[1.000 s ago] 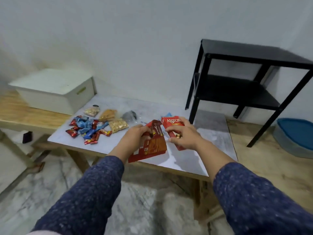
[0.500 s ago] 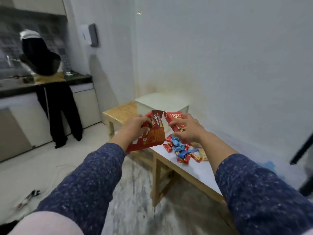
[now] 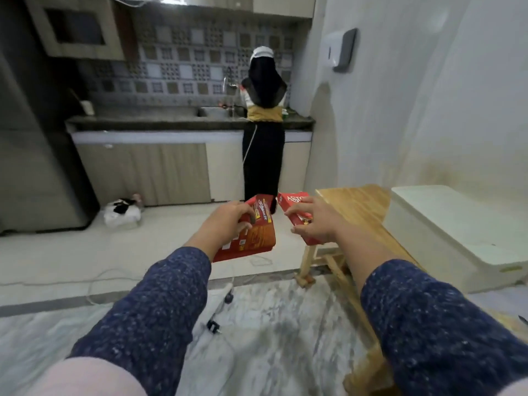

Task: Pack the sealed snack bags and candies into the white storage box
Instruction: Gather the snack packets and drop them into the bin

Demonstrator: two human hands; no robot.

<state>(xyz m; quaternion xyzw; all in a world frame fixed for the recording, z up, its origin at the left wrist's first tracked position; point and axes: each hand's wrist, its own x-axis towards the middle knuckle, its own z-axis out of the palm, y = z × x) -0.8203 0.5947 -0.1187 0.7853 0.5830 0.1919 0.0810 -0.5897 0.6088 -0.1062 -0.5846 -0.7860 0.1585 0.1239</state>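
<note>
My left hand (image 3: 228,222) grips a red and orange snack pack (image 3: 254,238) by its upper part, held in the air over the floor. My right hand (image 3: 314,221) holds a red snack box (image 3: 293,200) with white lettering, a little to the right of the first pack. The white storage box (image 3: 457,224) stands with its lid on at the right, on a wooden bench (image 3: 357,204). The candies and the other snack bags are out of view.
A person (image 3: 264,132) stands at the kitchen counter (image 3: 160,121) with their back to me. A white cable and a plug (image 3: 225,298) lie on the floor below my hands. A white bundle (image 3: 123,210) sits by the cabinets.
My view has swung left, from the table with candies to the kitchen. Both hands keep their packs, carried left past the white box to the bench's end.
</note>
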